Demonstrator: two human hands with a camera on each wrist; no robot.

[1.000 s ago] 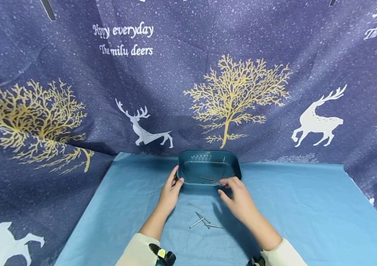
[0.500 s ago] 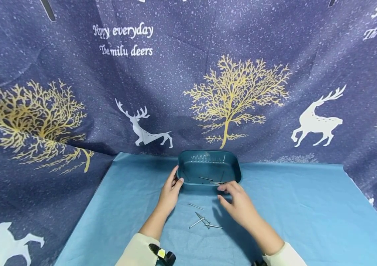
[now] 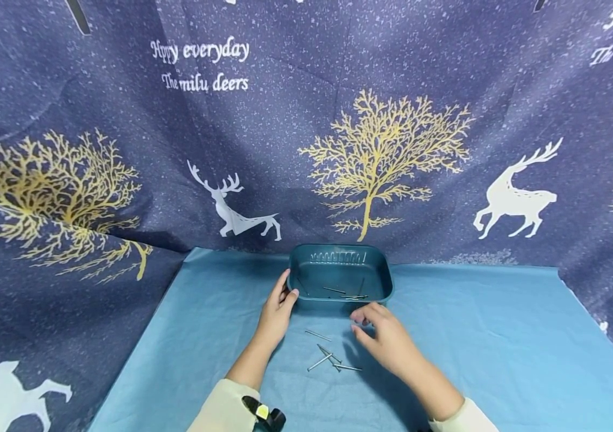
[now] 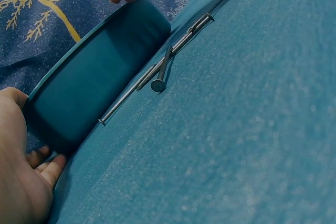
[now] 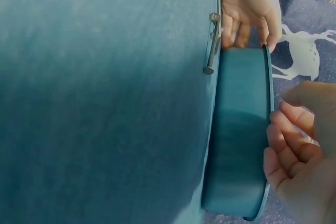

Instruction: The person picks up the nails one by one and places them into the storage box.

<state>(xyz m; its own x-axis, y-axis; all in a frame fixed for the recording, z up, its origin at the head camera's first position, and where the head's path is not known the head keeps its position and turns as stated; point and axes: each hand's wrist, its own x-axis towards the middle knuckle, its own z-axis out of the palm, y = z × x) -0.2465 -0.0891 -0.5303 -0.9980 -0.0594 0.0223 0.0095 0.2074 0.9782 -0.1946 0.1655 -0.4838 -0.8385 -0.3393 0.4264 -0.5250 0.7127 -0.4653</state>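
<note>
A dark teal plastic tray (image 3: 338, 275) stands at the back of the blue cloth, with several nails (image 3: 334, 290) lying in it. My left hand (image 3: 274, 318) holds its left front corner, the thumb at the rim and the fingers along the side. Just in front of the tray's right part is my right hand (image 3: 387, 341), fingers loosely bent and nothing visible between them. On the cloth before the tray lie several more steel nails (image 3: 320, 362), some crossing each other; one single nail (image 3: 318, 335) lies nearer the tray. The left wrist view shows their flat heads (image 4: 158, 85).
Blue cloth (image 3: 490, 342) covers the table on both sides of the arms. Right behind the tray hangs a dark blue curtain (image 3: 295, 150) printed with deer and golden trees.
My right hand has drawn back from over the tray's front rim toward the person, down and slightly left. The left hand, tray and nails on the cloth have stayed put.
</note>
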